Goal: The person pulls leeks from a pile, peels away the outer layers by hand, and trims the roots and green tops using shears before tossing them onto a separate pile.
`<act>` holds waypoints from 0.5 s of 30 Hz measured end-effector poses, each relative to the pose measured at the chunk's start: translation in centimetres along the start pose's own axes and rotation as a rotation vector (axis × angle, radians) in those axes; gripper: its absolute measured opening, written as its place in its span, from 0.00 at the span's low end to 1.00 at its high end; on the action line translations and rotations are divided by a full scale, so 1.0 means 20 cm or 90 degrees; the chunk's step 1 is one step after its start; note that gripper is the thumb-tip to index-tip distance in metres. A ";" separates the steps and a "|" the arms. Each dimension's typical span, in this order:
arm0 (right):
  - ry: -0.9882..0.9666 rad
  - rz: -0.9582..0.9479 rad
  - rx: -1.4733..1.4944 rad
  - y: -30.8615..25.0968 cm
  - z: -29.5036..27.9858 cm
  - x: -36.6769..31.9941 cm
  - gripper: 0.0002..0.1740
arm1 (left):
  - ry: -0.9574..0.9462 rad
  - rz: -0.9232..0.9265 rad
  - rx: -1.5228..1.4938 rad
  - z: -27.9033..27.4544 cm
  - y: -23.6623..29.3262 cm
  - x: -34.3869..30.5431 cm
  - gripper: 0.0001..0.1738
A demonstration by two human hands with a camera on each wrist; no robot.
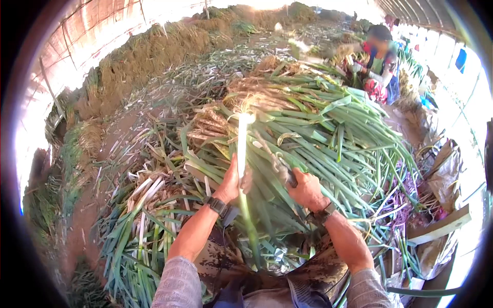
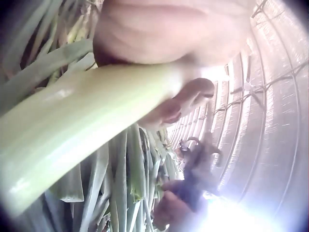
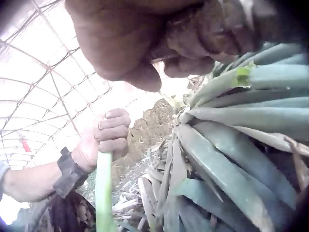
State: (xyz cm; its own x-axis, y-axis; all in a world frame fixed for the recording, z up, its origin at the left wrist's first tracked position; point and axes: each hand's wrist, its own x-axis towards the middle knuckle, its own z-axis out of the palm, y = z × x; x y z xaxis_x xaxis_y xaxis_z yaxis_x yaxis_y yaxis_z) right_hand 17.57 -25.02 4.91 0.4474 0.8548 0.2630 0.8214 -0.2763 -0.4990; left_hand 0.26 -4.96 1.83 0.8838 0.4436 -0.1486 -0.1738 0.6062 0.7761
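My left hand (image 1: 232,180) grips a long green onion (image 1: 242,141) around its stalk. The white shank and bright root end point up and away, and the green leaves trail down between my knees. In the left wrist view the pale stalk (image 2: 82,116) passes under my curled fingers. To the right, my right hand (image 1: 308,192) grips a dark-handled tool (image 1: 291,178). Its far end is blurred and slants toward the onion; the left wrist view shows curved, hook-like tips. Beneath both hands spreads a big heap of green onions (image 1: 318,133), roots to the left.
A smaller pile of green onions (image 1: 138,226) lies at my left. Trimmed scraps (image 1: 169,77) litter the ground beyond, with bundled stacks (image 1: 149,61) along the far left. Another person (image 1: 380,64) sits at the back right. A wooden board (image 1: 441,226) and sacking (image 1: 444,174) lie at right.
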 end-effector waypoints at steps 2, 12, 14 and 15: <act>0.048 -0.030 -0.007 0.01 -0.01 -0.01 0.15 | -0.010 -0.013 -0.003 -0.03 0.02 -0.03 0.38; -0.075 -0.042 -0.048 -0.03 -0.14 0.01 0.15 | 0.123 0.123 0.133 -0.10 -0.11 -0.01 0.32; -0.069 -0.084 -0.060 0.02 -0.11 0.01 0.16 | 0.145 0.144 0.164 -0.13 -0.12 0.00 0.31; -0.052 -0.052 -0.030 0.03 -0.09 0.01 0.16 | 0.149 0.156 0.197 -0.13 -0.11 0.00 0.31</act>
State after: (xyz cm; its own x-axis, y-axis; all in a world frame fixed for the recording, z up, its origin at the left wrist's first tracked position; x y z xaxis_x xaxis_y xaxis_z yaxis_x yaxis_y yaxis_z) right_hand 18.83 -25.92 6.17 0.3488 0.9079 0.2325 0.8705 -0.2220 -0.4392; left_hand -0.53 -4.47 -1.49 0.7049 0.7078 -0.0452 -0.1955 0.2551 0.9470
